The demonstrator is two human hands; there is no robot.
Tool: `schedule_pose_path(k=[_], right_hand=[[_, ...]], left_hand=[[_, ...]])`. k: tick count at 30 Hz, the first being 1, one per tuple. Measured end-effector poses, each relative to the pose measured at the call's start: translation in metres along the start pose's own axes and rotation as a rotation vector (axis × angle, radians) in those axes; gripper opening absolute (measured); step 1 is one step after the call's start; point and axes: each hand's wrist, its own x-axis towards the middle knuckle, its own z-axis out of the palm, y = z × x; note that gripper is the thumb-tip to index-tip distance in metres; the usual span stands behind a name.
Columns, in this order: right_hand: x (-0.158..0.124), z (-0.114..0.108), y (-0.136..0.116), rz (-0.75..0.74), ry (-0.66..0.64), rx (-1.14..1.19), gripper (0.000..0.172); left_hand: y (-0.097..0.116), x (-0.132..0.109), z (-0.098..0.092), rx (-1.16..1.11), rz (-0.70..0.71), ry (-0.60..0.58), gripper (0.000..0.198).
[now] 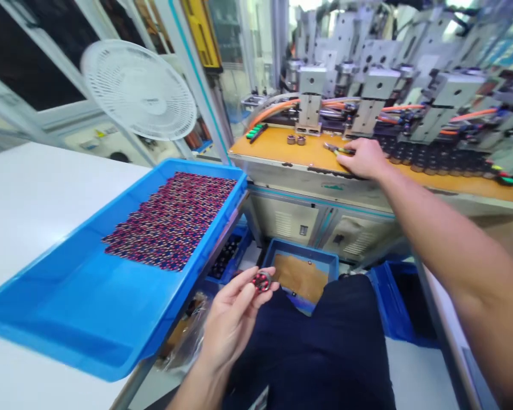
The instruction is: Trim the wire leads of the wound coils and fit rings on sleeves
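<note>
Just above my lap, my left hand (231, 316) pinches a small round dark part (262, 281) between thumb and fingers. Its face, turned up toward me, shows a ring of red spots. My right hand (365, 159) reaches out to the orange-yellow bench top (277, 149). Its fingers are closed on the handles of a pair of pliers (331, 147), whose metal jaws point left. Two brownish round parts (296, 139) stand on the bench left of the pliers. Many dark round parts (436, 159) are lined up to the right of that hand.
A large blue tray (81, 307) at left holds closely packed red-and-dark pieces (175, 222). Machine heads (312, 97) with orange hoses rise behind the bench. A white fan (139, 91) stands at upper left. Below are a blue bin (333, 265) and another blue crate (387, 307).
</note>
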Motion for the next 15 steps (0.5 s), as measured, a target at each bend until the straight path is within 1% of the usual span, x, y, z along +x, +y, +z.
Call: schedule_pose_path(k=[2,3,4,6,8,11,13,15], right_hand=[[0.001,-0.004,-0.001,0.015,-0.043,-0.037,0.039],[0.001,-0.006,-0.002,0.013,-0.059,-0.034,0.041],[0.002,-0.007,-0.002,0.010,-0.069,-0.025,0.043],[0.003,-0.009,-0.002,0.001,-0.074,-0.002,0.044],[0.005,-0.009,-0.001,0.018,-0.086,0.004,0.046],[0.009,-0.006,0.000,0.089,-0.134,-0.020,0.051],[0.010,-0.003,-0.002,0.144,-0.136,-0.060,0.047],[0.009,-0.002,-0.004,0.172,-0.122,-0.096,0.042]], left_hand=[[0.007,-0.002,-0.008,0.028,-0.041,0.048,0.031],[0.013,-0.003,-0.015,0.068,-0.043,0.080,0.036],[0.021,-0.004,-0.024,0.130,-0.032,0.122,0.042],[0.045,-0.001,-0.050,0.337,0.015,0.251,0.051],[0.077,0.010,-0.083,0.575,0.068,0.429,0.055],[0.133,0.039,-0.140,0.714,0.136,0.660,0.055],[0.165,0.062,-0.178,0.797,0.145,0.829,0.040],[0.188,0.084,-0.209,0.890,0.113,0.985,0.023]])
